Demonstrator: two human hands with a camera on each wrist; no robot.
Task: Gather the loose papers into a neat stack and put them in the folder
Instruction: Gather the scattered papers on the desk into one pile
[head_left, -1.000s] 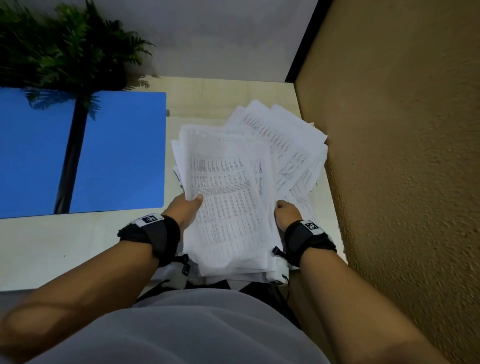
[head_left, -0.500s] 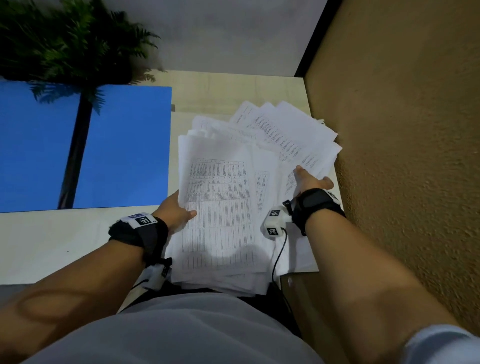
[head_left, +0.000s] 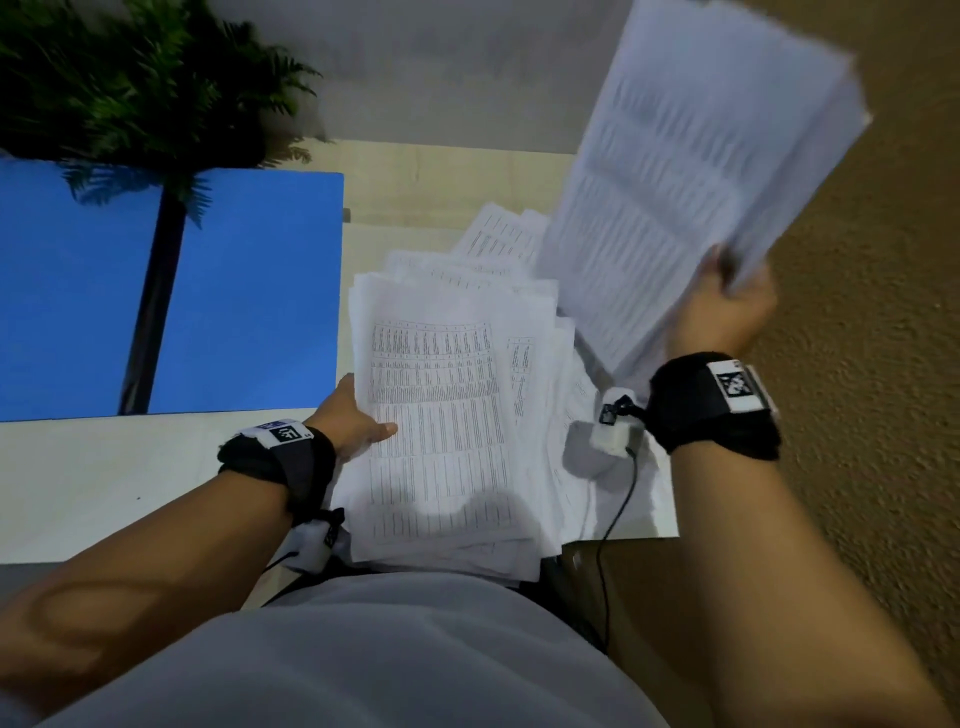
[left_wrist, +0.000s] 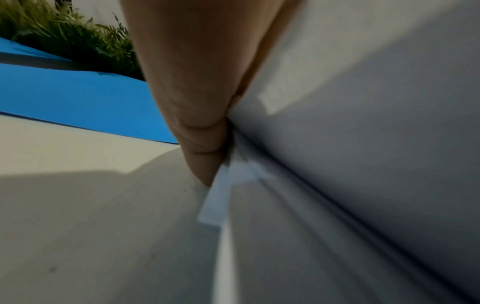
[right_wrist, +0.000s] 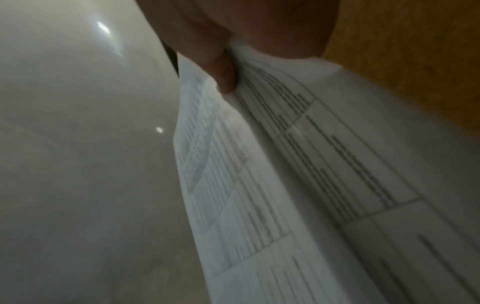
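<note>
Raised sheaf of papers up and right of the table pile, long axis tilted away, pinched at its near corner by right hand. Left hand gripping pile's left edge; blue folder lying left, nearer it.

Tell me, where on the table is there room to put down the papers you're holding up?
Bare tabletop lies between the blue folder and the near edge, left of the left hand. A smaller strip sits beyond the paper pile. The right side is crowded: the pile spreads to the wall, under the sheets gripped by the right hand.
</note>
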